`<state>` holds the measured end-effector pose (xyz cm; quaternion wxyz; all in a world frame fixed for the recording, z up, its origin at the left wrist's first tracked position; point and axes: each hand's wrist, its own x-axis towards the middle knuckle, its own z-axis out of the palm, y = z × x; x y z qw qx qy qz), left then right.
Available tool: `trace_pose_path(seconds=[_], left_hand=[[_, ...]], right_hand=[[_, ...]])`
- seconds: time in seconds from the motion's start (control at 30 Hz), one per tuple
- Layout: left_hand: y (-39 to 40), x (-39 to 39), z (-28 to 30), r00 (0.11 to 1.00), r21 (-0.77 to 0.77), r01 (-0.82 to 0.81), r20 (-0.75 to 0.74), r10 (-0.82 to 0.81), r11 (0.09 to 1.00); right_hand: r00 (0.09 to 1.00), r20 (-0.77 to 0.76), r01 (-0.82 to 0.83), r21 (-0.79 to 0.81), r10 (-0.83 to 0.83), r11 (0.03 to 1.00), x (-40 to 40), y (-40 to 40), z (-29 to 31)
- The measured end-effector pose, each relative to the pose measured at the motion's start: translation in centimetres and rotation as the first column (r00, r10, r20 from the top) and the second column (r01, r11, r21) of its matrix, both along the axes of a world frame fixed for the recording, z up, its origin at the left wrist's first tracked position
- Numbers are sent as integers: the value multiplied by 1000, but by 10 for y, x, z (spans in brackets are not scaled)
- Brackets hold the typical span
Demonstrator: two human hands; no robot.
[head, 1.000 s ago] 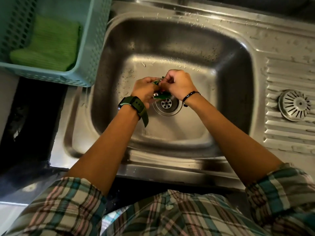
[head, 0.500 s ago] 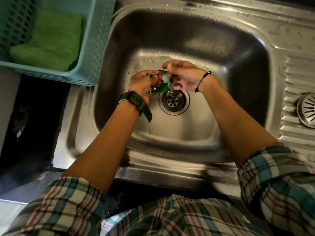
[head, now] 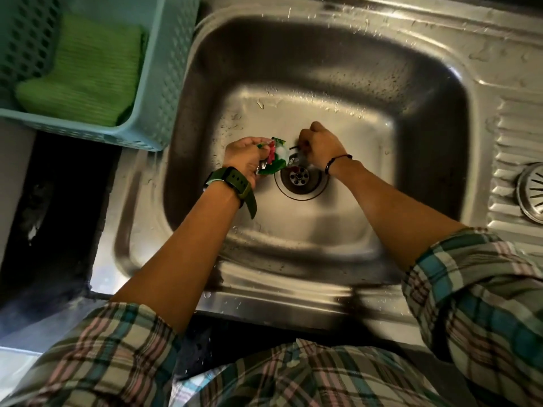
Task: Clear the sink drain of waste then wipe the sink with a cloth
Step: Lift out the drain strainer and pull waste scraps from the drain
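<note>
Head view shows my left hand (head: 245, 158) curled around a crumpled wad of waste (head: 274, 157), glossy green, red and white scraps, just left of the drain (head: 299, 179). My right hand (head: 324, 148) sits just above the drain, fingers bent and pinching a thin dark scrap (head: 295, 148); what it is stays too blurred to tell. Round and perforated, the drain lies in the wet stainless sink (head: 411, 127). Far up-left of the drain, a ribbed green cloth (head: 85, 71) lies folded in a teal lattice basket (head: 164, 83).
</note>
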<state>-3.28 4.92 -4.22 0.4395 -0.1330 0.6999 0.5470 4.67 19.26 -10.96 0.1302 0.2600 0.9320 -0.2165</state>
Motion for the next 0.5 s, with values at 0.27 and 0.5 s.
trace_pose_path(seconds=[0.27,0.5], left_hand=[[8,10,12,999,69,30,-42,-27,997],[11,9,19,987,158,144,-95,-131,977]], right_hand=[[787,-214,215,-784,-578,582,4,-16,69],[830,-213,311,-591,-516,745,-2,-24,63]])
